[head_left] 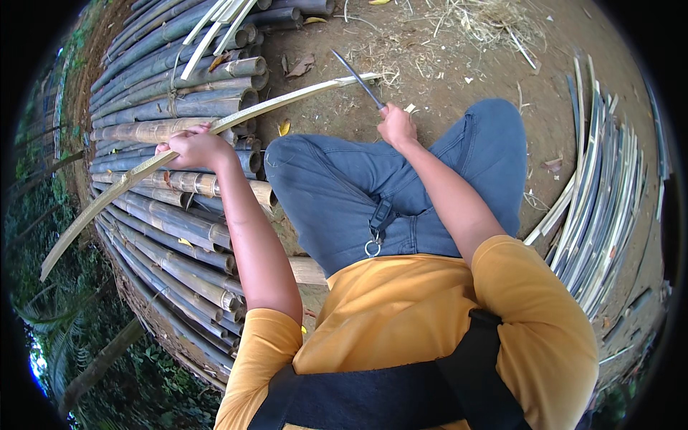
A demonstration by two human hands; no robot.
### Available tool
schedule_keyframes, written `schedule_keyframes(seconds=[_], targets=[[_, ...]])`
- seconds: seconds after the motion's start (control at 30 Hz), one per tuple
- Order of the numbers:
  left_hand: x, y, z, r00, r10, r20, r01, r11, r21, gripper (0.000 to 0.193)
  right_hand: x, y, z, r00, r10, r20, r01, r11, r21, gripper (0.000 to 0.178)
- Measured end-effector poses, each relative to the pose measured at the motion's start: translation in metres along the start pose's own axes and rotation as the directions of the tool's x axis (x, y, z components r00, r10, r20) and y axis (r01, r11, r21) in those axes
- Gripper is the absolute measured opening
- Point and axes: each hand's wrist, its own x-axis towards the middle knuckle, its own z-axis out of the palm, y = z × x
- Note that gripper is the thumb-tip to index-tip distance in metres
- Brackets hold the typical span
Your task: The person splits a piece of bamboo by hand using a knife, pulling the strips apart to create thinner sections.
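My left hand (195,148) is closed around a long, pale split-bamboo strip (287,98), out to my left over a pile of poles. The strip runs from the lower left, through that hand, to its far end above the bare ground in front of me. In my right hand (398,127), above my lap, is the handle of a knife (357,77) with a narrow dark blade. The blade points forward and left, and it crosses the strip close to its far end. Whether the blade touches the strip I cannot tell.
Stacked bamboo poles (175,111) fill my left side, with several pale strips (218,29) lying on top. Thin shavings (491,25) are heaped on the ground ahead. A large bundle of split strips (602,201) lies at my right. Dense greenery (136,387) borders the lower left.
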Motion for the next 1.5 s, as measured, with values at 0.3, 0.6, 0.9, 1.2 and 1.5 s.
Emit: schedule_keyframes(seconds=[0.3,0.6,0.9,1.2,1.5], targets=[[0.003,-0.002,-0.001,1.000,-0.002,-0.010,0.002,1.000,0.009,0.034,-0.001,-0.001,0.014,0.999,-0.049,-0.015,0.049,0.998,-0.038,0.024],[0.012,-0.012,-0.016,0.994,0.003,-0.112,0.005,0.997,0.078,0.034,0.000,-0.003,-0.016,1.000,0.010,0.006,-0.010,0.999,-0.040,0.027],[0.011,-0.013,-0.020,0.997,0.008,-0.075,-0.006,0.999,0.036,0.030,0.005,-0.008,-0.038,0.999,-0.017,0.030,0.023,0.976,-0.214,0.029],[0.011,-0.011,-0.013,0.999,0.002,-0.052,0.001,0.997,0.073,0.029,0.004,0.002,-0.041,0.999,0.028,0.029,-0.022,0.985,-0.171,0.029],[0.008,-0.009,-0.012,0.994,0.039,-0.105,-0.024,0.990,0.137,0.031,0.000,0.015,-0.027,0.999,0.051,-0.001,-0.050,0.984,-0.171,0.031]])
